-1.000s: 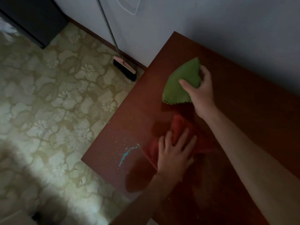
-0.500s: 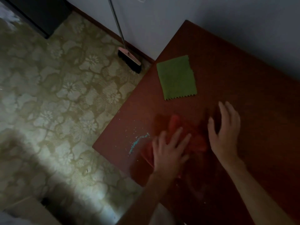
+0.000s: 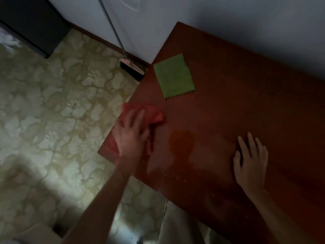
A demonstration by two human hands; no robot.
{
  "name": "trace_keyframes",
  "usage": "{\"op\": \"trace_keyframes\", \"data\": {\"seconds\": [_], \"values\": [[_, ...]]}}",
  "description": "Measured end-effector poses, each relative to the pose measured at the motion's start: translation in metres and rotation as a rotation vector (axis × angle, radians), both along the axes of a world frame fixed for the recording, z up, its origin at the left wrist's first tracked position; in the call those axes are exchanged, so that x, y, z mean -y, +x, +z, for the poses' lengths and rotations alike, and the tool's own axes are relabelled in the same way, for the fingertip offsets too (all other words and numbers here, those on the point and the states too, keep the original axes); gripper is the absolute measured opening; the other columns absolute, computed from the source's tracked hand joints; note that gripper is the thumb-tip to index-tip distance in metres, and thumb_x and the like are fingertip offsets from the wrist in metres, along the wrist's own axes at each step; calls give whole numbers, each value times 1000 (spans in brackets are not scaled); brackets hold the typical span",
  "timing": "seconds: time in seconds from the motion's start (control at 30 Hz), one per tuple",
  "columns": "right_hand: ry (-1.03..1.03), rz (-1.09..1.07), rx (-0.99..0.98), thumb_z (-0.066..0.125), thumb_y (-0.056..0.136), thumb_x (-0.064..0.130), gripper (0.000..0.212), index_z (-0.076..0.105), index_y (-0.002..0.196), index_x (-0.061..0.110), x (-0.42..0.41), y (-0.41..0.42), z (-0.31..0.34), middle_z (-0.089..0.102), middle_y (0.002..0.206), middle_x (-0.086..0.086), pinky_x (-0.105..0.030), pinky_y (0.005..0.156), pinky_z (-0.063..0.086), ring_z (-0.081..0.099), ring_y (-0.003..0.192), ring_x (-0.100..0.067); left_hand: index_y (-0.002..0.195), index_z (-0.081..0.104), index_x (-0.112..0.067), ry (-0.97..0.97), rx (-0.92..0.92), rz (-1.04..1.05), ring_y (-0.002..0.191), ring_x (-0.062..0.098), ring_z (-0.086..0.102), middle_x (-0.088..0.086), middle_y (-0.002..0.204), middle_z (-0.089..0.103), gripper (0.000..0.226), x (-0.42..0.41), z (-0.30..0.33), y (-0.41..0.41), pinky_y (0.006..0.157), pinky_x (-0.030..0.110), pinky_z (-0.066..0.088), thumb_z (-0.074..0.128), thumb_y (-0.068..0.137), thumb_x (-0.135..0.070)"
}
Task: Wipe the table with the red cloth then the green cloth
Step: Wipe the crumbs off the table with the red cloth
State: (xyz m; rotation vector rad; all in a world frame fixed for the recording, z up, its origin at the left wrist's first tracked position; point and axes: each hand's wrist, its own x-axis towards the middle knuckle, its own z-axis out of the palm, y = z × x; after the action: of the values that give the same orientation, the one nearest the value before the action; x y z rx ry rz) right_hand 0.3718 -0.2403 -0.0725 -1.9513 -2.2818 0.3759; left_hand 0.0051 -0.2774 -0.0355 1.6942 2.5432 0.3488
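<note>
A dark red-brown table (image 3: 237, 103) fills the right half of the view. My left hand (image 3: 131, 133) presses flat on the crumpled red cloth (image 3: 154, 114) at the table's left edge, blurred by motion; part of the cloth hangs past the edge. The green cloth (image 3: 174, 77) lies flat and square near the far left corner, untouched. My right hand (image 3: 250, 159) rests palm down on the bare tabletop, fingers spread, holding nothing. A few pale crumbs (image 3: 175, 176) lie near the front edge.
A broom (image 3: 131, 69) leans against the white wall beside the table's far corner. Patterned vinyl floor (image 3: 52, 111) lies to the left. A dark cabinet (image 3: 33, 23) stands at the top left.
My right hand let go of the green cloth, which now lies flat, and moved down onto the table. My left hand swept the red cloth left over the blue-green crumbs to the edge.
</note>
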Motion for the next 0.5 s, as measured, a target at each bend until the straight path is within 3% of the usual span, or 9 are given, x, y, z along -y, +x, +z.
{"op": "trace_keyframes", "data": {"seconds": [0.07,0.13,0.2,0.27,0.33,0.5], "values": [[9,-8,-30,30,99,31,50,45,143,13,-1,0,0,34,155,-13,-49,119,12,26,144,-34,137,48,-38,-73,55,-184,105,39,52,-2,141,51,59,9,-6,75,82,51,47,57,79,-45],[26,-8,-66,29,99,28,49,44,143,11,0,1,-3,33,156,-12,-47,120,10,26,145,-33,135,50,-42,-179,100,-341,106,38,55,-7,140,52,69,21,-14,151,78,51,52,68,70,-53],[54,5,-127,29,97,22,50,43,144,8,2,6,-7,33,156,-12,-46,121,8,27,145,-33,136,50,-44,-294,158,-377,110,36,53,-9,142,50,80,37,-17,215,80,48,55,74,61,-60],[77,23,-180,32,94,13,51,42,143,4,3,12,-11,34,155,-15,-50,121,12,28,144,-35,144,39,-44,-358,202,-344,116,34,45,-11,152,38,87,52,-16,251,85,47,53,67,64,-64],[92,22,-181,36,93,6,51,43,143,4,3,12,-13,35,154,-15,-53,120,15,29,143,-36,148,30,-44,-328,150,-302,119,33,41,-11,155,23,93,65,-18,251,89,47,52,65,65,-67],[90,-16,-164,32,93,19,51,46,139,3,1,7,-12,37,152,-16,-52,119,16,31,141,-36,140,42,-47,-236,69,-346,119,33,41,-13,150,35,90,101,-23,165,88,54,50,74,58,-65]]}}
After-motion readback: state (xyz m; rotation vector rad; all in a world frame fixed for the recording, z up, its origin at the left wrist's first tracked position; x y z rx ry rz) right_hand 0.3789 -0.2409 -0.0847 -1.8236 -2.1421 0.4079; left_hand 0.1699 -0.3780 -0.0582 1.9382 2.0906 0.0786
